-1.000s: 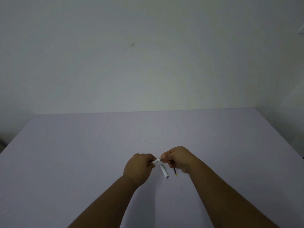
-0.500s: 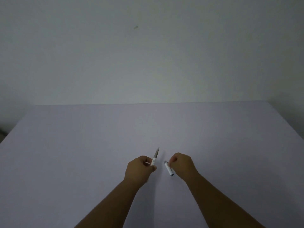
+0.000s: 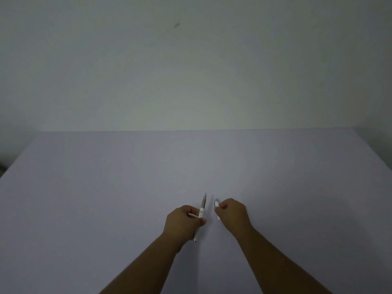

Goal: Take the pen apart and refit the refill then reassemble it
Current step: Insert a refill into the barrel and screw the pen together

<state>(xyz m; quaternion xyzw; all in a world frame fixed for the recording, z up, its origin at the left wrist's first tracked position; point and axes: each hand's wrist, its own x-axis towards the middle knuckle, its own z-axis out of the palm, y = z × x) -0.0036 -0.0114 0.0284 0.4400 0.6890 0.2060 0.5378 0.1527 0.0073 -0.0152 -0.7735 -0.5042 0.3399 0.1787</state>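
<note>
Pale table (image 3: 106, 209), dim light, plain wall (image 3: 191, 71) behind. Left hand (image 3: 183, 219) closed in a fist around the pen (image 3: 201, 211); the white body runs through the grip, grey tip pointing to 12 o'clock and tilted slightly right, rear end showing below the hand at 6 o'clock. Right hand (image 3: 232, 213), just beside at 3 o'clock, fingers curled shut, pinching a small white pen cap (image 3: 216, 203). The cap's lower end shows under the hand. Hands apart, not touching.
</note>
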